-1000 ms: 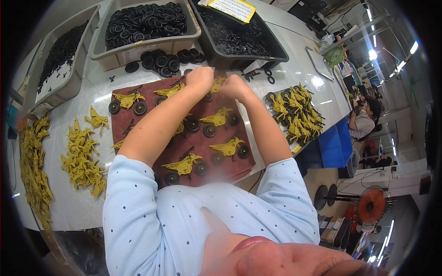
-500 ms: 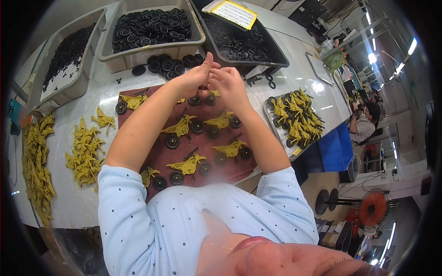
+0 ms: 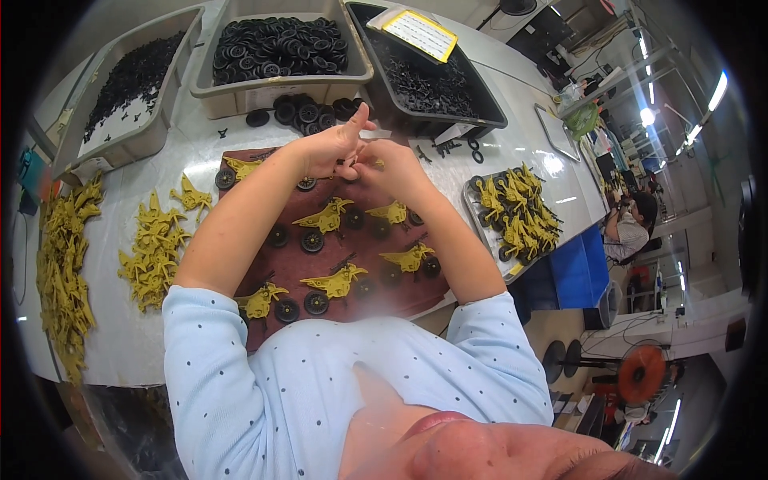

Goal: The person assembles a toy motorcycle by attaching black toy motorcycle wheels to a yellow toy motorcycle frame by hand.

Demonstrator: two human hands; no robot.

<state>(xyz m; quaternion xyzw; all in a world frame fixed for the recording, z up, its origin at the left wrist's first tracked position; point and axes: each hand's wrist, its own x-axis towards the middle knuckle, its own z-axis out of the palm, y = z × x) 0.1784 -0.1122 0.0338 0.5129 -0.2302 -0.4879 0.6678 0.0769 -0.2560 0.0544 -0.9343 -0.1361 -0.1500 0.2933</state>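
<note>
**Partway along: wheeled bodies laid out, bare bodies in plenty**

Take the cloth as the clock's centre. The wheeled bodies lie on it in rough rows, most with black wheels at their lower side; I judge these to be mid-stage. At three o'clock a tray bears a heap of yellow-and-black pieces, which look furthest along. The bare bodies lie at nine o'clock, with a long yellow heap farther out that way, so much seems left. The wheel bin at eleven is well filled; the dark bin at one holds small black parts; the pale bin at ten shows some of its floor.

The left hand and right hand meet at twelve o'clock, the left with thumb raised and fingers partly bent, the right curled toward it. Whatever may lie between the fingertips is hidden, so I cannot tell whether either hand grasps anything.

The left forearm and right forearm cover parts of the cloth's rows. Haze toward six o'clock blurs some wheels, and whether all wheels are fixed or merely touching is unclear. A sheet hides part of the dark bin.
</note>
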